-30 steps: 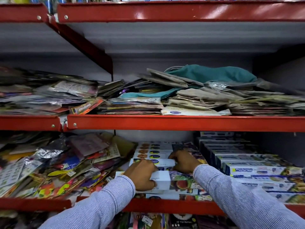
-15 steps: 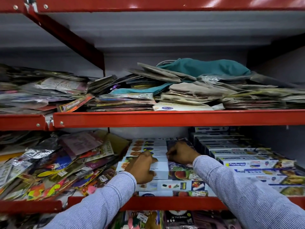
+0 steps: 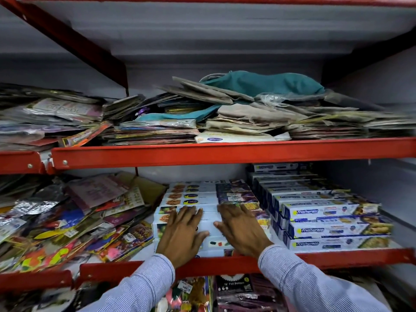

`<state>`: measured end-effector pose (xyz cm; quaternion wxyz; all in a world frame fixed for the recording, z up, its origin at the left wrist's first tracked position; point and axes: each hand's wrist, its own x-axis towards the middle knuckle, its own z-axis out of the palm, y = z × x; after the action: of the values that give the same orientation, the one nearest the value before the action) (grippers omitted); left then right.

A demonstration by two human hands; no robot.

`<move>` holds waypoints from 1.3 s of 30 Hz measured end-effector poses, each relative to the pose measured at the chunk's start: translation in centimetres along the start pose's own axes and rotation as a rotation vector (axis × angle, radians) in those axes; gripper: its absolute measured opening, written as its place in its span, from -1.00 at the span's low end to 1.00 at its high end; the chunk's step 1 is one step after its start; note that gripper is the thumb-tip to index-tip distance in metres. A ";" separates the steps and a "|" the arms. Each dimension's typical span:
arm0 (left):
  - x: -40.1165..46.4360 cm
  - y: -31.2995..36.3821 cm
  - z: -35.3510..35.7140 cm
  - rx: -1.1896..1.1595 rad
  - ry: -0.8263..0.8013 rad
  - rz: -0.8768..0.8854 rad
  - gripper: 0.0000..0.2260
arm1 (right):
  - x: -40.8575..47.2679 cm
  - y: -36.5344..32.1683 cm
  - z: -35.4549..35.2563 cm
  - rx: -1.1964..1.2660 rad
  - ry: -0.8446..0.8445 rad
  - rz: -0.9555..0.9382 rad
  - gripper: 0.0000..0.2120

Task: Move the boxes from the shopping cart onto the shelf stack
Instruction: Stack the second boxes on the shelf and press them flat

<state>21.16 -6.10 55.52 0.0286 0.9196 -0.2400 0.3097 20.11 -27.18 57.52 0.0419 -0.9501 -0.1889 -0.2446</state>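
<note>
On the lower shelf (image 3: 337, 258), loose foil and paper packets (image 3: 74, 224) fill the left end. Just right of them, at the middle of the shelf's front edge, sits the stack of white boxes (image 3: 191, 197), laid flat in rows running back toward the rear wall. The left hand (image 3: 183, 235) lies palm down on the stack's front boxes, grip wide, fingers spread and flat, pressing rather than clasping anything. Beside it, the right hand (image 3: 242, 230) rests the same way on the same boxes, fingers splayed, thumb pointing toward the left hand, holding nothing. Farther right, toward the shelf's right end, stepped rows of blue wrap cartons (image 3: 333, 228) stand just beside the stack.
</note>
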 end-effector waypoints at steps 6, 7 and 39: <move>0.1 -0.4 0.2 0.008 -0.011 0.005 -0.50 | 0.0 0.1 -0.2 0.019 -0.001 -0.041 -0.47; 0.1 -0.3 0.1 0.006 -0.016 0.001 -0.48 | 0.0 0.0 -0.3 0.028 0.000 -0.043 -0.48; -1.4 -1.1 2.3 0.192 0.041 0.098 -0.34 | -1.7 -1.6 4.0 -0.187 0.137 0.068 -0.39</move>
<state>22.00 -5.01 52.96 -0.0698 0.8988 -0.2531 0.3511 19.94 -25.59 53.20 -0.0257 -0.9368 -0.1298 -0.3239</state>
